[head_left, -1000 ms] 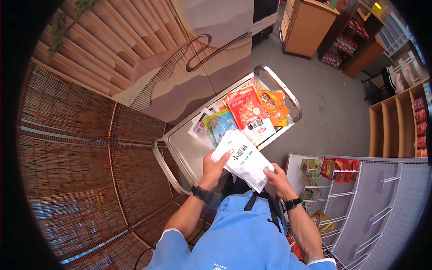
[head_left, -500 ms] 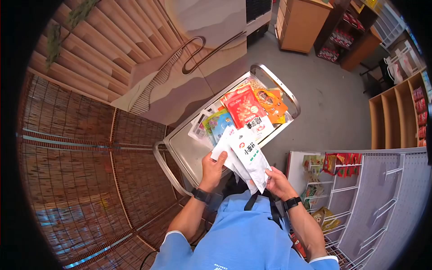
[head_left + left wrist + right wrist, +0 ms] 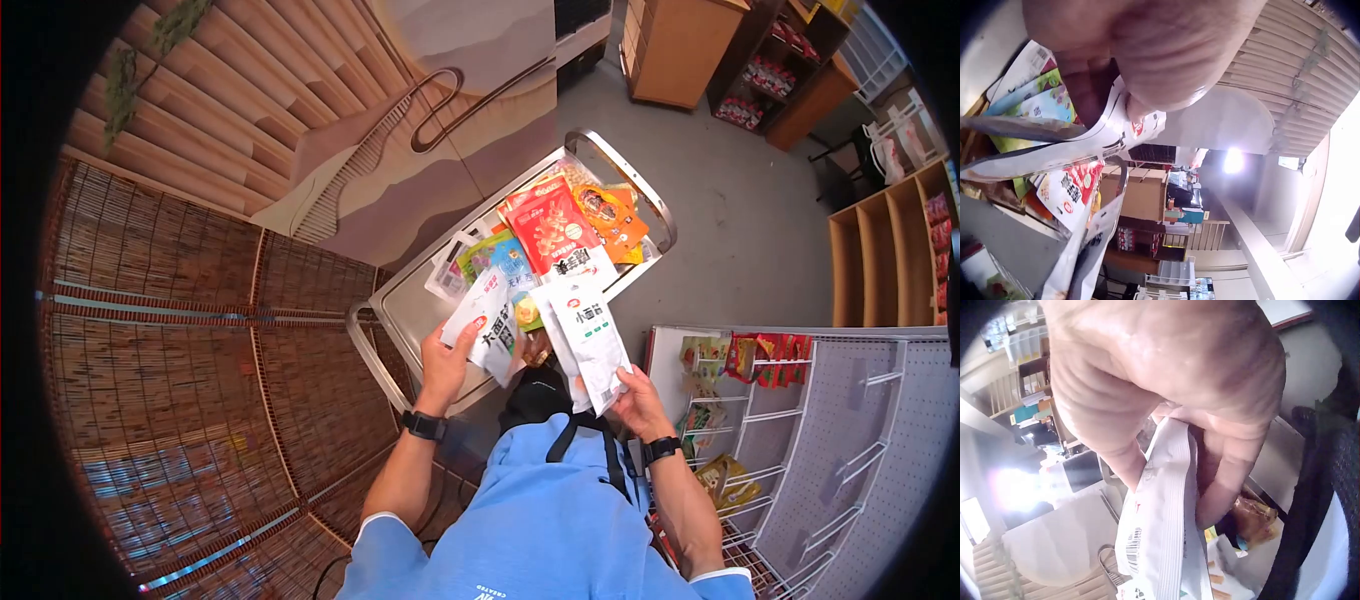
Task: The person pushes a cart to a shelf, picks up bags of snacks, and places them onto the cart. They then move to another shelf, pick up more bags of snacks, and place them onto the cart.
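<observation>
Left hand (image 3: 443, 366) grips the left packet (image 3: 483, 312); right hand (image 3: 640, 405) pinches the right packets (image 3: 594, 345) by their near end. Both lots white, at the cart's (image 3: 403, 305) near side; light edge grips should leave print readable.

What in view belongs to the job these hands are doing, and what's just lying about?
Likely part of the job:
White packets, held by the left hand and right hand
Coloured packets on the metal cart

Likely just surroundings:
Woven screen
Wooden cabinet
Wooden shelf unit
</observation>
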Demonstrator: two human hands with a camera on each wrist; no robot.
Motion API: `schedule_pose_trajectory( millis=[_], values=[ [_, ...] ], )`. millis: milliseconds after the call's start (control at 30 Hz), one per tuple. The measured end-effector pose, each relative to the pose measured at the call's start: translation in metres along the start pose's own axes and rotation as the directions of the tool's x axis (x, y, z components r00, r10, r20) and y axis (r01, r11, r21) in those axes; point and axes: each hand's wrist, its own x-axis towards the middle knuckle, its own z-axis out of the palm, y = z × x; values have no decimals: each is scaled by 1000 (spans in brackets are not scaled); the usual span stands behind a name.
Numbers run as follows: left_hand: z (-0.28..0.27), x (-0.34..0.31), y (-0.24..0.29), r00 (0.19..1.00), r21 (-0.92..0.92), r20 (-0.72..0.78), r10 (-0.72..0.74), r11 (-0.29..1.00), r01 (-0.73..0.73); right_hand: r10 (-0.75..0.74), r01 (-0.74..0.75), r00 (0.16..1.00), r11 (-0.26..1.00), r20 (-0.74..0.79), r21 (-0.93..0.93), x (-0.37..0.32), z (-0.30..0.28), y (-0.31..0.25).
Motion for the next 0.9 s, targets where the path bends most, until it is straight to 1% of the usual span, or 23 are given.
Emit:
schedule_pose_trajectory(
  millis=[67,100,167,200,267,300,333,400,433,467,533,567,600,633,667,733,767,800,867,900],
  values=[
    [-15,1,2,999,42,11,-31,999,30,-23,23,1000,1000,-18,11,-6,-1,-5],
    [-20,1,7,996,16,56,-72,997,71,-35,35,999,999,-39,8,-8,0,-7],
    [-34,3,12,976,-22,152,-158,986,163,-27,28,999,999,-30,28,-5,-15,-7],
    [-38,4,16,975,-21,151,-161,986,166,-24,25,1000,999,-18,44,-5,-19,-8],
    [-44,9,24,966,-150,170,-196,963,222,-22,24,999,999,-40,44,-7,-27,-8],
    [-49,14,27,951,-164,183,-249,946,279,-24,27,998,998,-57,52,-8,-30,-8],
    [-57,22,21,951,-166,183,-251,945,282,-26,31,997,998,-72,59,-9,-32,-8],
    [-79,44,-15,955,-46,109,-274,959,280,-36,42,996,997,-87,60,-6,-36,-4],
    [-91,55,-39,954,87,70,-292,954,286,-48,55,994,997,-100,62,-6,-38,-3],
    [-98,64,-67,954,85,68,-292,954,286,-47,53,994,997,-99,60,-7,-39,-4],
    [-114,79,-127,918,138,-67,-391,908,396,-50,57,994,996,-94,70,-8,-37,-2],
    [-122,87,-162,918,142,-65,-391,907,396,-51,59,994,996,-95,74,-8,-36,-2],
    [-128,92,-199,933,176,-202,-299,926,334,-45,52,994,996,-100,70,-10,-36,-2],
    [-130,97,-230,922,214,-331,-199,936,279,-37,44,994,997,-107,60,-12,-37,-3],
    [-129,104,-253,921,206,-329,-207,937,284,-37,44,993,998,-113,52,-14,-39,-4],
    [-127,116,-280,856,46,-484,-184,971,235,-45,49,990,998,-136,28,-16,-39,-4],
    [-105,104,-228,852,10,-452,-264,954,300,-51,55,989,998,-141,26,-18,-35,-5],
    [-92,103,-212,849,5,-455,-268,953,303,-48,51,989,998,-141,21,-20,-32,-5],
    [-79,103,-194,864,129,-467,-187,953,275,-57,56,986,998,-157,-5,-23,-27,-7],
    [-75,104,-183,877,88,-414,-243,948,304,-55,54,987,999,-154,-10,-24,-26,-8]
  ],
)
